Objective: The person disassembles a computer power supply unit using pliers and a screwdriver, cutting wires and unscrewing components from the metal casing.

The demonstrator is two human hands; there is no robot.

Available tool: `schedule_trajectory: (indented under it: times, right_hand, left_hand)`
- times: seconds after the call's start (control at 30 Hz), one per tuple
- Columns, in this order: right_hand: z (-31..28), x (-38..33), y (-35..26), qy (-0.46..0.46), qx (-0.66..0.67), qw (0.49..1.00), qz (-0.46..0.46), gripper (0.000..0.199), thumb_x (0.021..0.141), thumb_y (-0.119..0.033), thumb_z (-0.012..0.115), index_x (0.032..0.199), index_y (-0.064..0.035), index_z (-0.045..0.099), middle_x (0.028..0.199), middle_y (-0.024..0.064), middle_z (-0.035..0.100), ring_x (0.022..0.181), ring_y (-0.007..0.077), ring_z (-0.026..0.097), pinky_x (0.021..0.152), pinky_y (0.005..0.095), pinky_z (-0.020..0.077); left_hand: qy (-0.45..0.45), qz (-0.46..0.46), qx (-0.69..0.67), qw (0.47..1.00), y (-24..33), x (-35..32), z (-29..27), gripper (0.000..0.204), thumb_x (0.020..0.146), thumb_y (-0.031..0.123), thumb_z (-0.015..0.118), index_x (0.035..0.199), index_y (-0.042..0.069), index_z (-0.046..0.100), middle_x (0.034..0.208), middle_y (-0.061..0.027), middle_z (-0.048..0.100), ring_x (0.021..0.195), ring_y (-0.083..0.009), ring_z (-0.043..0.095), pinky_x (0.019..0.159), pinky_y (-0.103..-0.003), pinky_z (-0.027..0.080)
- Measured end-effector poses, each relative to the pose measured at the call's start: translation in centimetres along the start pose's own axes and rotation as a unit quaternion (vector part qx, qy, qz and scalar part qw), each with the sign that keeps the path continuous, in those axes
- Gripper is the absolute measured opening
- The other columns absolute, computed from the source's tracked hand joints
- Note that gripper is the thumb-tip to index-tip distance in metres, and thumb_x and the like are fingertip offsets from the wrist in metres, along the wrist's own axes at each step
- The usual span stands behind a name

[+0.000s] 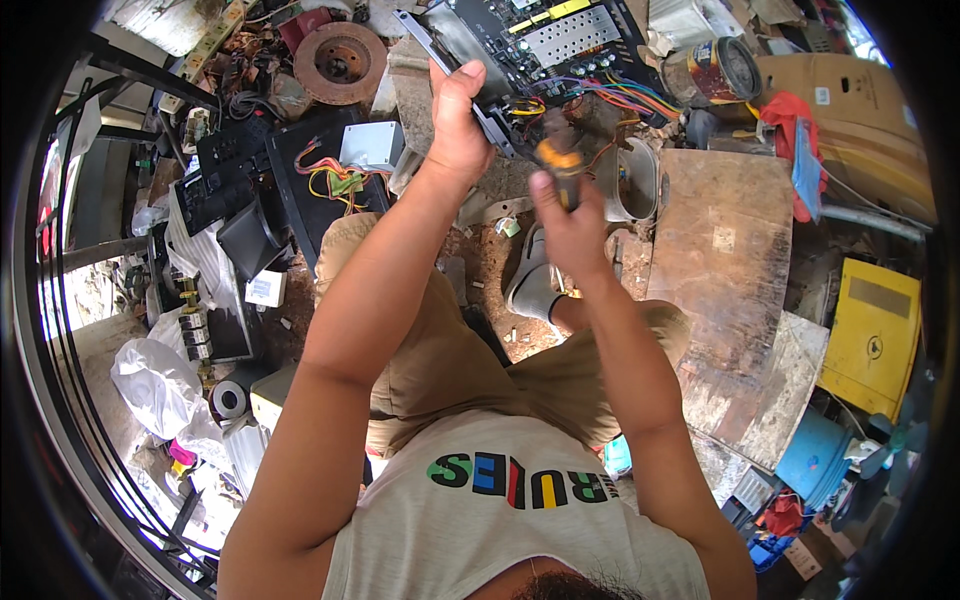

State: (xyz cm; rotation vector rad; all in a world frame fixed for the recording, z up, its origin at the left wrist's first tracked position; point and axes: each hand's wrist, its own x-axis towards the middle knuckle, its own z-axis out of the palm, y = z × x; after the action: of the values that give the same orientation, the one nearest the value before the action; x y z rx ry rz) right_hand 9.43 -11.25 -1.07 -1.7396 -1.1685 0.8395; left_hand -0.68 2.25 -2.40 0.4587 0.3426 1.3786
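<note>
1. Overhead, the left hand (458, 118) is raised in front of the person, its grip closed around the lower left edge of a black electronics chassis (520, 45), thumb up along the metal rim.
2. That chassis is held tilted up off the ground at the top middle of the view; a perforated silver plate and a yellow strip show on its face, and a bundle of coloured wires (610, 95) hangs from its lower right side.
3. Just right of the left hand, the right hand (568, 215) has its grip wrapped tightly around the handle of a screwdriver (558, 150) with an orange and black handle; the tip points up at the underside of the chassis, but whether it touches is blurred.
4. Below the hands, the person sits on the dirt ground in tan trousers, one foot in a grey sandal (530, 285) just under the right hand.
5. To the left lie a black panel with a small grey box (372, 145) and loose yellow and red wires on it, and farther up a rusty brake disc (340, 62).
6. To the right stand a worn wooden board (725, 250), a rusty tin can (722, 70), a red cloth (790, 115) and a yellow case (870, 335), well apart from both hands.
</note>
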Motion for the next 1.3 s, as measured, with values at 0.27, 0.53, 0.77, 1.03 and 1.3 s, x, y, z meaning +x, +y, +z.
schedule_trajectory:
  times: [0.27,0.53,0.77,1.03,1.3]
  right_hand:
    - [-4.3,-1.9,-1.0,-0.131,0.043,0.989,0.053,0.037,0.099,-0.026,0.061,0.125,0.0002,0.057,0.106,0.0086,0.069,0.089,0.0147,0.067,0.077,0.0281,0.0532]
    - [-3.1,-4.5,-1.1,-0.079,0.073,0.991,0.075,0.024,0.090,-0.004,0.057,0.114,0.0001,0.055,0.098,0.0071,0.068,0.076,0.0110,0.063,0.069,0.0271,0.0530]
    - [-4.6,-2.4,-2.7,-0.172,0.052,0.982,0.060,0.039,0.084,0.006,0.045,0.122,0.0040,0.053,0.109,0.0099,0.064,0.102,0.0149,0.062,0.089,0.0322,0.0515]
    - [-5.1,-1.8,-2.6,-0.177,0.064,0.981,0.047,0.048,0.086,0.006,0.046,0.134,0.0047,0.047,0.124,0.0143,0.062,0.114,0.0224,0.062,0.098,0.0391,0.0504]
    - [-4.9,-2.6,-4.7,-0.225,0.283,0.917,0.170,0.045,0.085,0.003,0.060,0.129,-0.0019,0.050,0.113,0.0121,0.066,0.104,0.0180,0.065,0.093,0.0339,0.0519]
  left_hand:
    - [0.008,-0.040,0.013,0.999,1.5,0.0,0.1,0.055,0.084,0.044,0.057,0.124,0.006,0.058,0.117,-0.0113,0.066,0.106,-0.0315,0.065,0.093,-0.050,0.054]
    - [-0.002,-0.082,-0.002,0.997,2.0,-0.4,1.4,0.054,0.086,0.041,0.053,0.125,0.003,0.056,0.118,-0.0143,0.066,0.108,-0.0309,0.065,0.096,-0.048,0.051]
    - [-0.016,-0.014,0.027,0.999,-0.5,0.6,-1.5,0.040,0.088,0.037,0.057,0.112,0.005,0.063,0.105,-0.0104,0.069,0.099,-0.0270,0.067,0.091,-0.044,0.053]
    - [-0.101,0.040,0.126,0.986,0.2,0.7,-1.2,0.071,0.082,0.031,0.065,0.140,0.005,0.033,0.125,-0.0096,0.053,0.113,-0.0189,0.052,0.101,-0.037,0.042]
    - [-0.094,0.013,0.119,0.988,0.2,0.1,-0.7,0.068,0.083,0.031,0.063,0.138,0.003,0.035,0.126,-0.0112,0.054,0.114,-0.0203,0.053,0.101,-0.037,0.043]
